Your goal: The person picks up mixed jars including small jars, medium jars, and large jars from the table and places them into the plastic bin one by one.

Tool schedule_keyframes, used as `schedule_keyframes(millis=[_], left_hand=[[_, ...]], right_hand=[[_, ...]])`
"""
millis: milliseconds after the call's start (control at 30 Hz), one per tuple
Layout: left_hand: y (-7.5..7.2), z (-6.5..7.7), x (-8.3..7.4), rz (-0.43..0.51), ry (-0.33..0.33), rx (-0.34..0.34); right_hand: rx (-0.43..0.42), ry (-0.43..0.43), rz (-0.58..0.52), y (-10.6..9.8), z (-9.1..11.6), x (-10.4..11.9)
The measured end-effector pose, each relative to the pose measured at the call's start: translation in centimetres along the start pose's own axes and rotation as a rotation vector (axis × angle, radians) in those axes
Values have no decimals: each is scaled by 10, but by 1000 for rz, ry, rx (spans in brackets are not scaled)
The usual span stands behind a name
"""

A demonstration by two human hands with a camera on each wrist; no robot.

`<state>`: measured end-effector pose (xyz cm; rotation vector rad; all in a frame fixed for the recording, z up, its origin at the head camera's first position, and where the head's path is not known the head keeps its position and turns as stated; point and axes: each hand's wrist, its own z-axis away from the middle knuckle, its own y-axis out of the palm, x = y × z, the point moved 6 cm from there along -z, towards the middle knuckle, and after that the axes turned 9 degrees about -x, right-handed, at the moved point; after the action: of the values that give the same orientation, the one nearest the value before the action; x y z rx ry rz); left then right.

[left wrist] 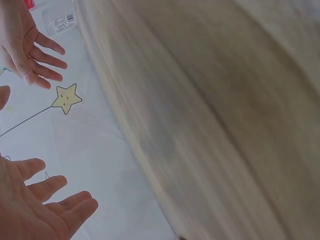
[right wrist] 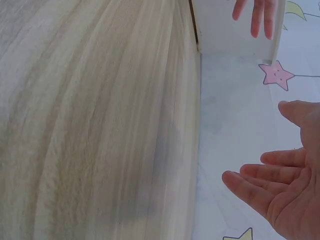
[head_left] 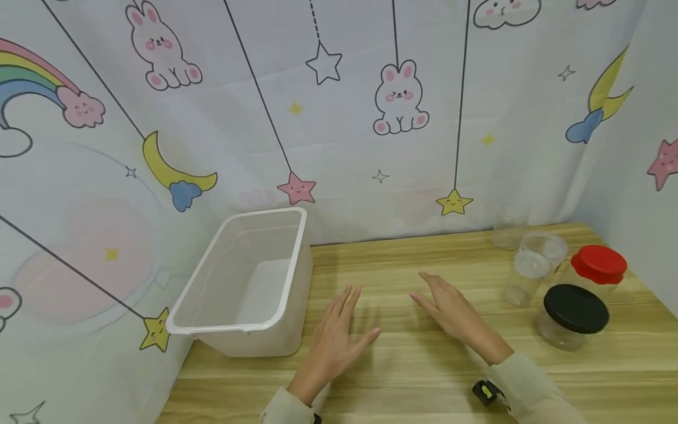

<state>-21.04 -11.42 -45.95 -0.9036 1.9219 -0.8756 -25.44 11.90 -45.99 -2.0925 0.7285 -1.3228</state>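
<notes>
Both hands hover over the middle of a wood-grain table (head_left: 402, 377) with nothing in them. My left hand (head_left: 336, 344) has its fingers extended and thumb spread, just right of a white plastic bin (head_left: 302, 294). Facing it, my right hand (head_left: 452, 309) reaches in from the right with fingers extended. In the left wrist view the left palm (left wrist: 30, 210) shows relaxed fingers. The right wrist view likewise shows the right palm (right wrist: 295, 190) bare, with the left fingertips (right wrist: 256, 20) in front of the bin wall.
Several clear containers stand at the right: a jar with a black lid (head_left: 576, 309), one with a red lid (head_left: 598, 264), a clear-lidded cup (head_left: 524, 280), a wide clear tub (head_left: 545, 247) and a clear cup (head_left: 510, 229) by the cartoon-printed backdrop (head_left: 349, 153).
</notes>
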Motion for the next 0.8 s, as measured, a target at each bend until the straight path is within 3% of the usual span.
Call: schedule_keyframes(millis=[400,800], left_hand=[[-17,12,-2,32,69,-123],[-36,26,1,79,52,-215]], right_hand=[[-61,-21,-98,2,0,10],[-77,-5,-193,7,0,19]])
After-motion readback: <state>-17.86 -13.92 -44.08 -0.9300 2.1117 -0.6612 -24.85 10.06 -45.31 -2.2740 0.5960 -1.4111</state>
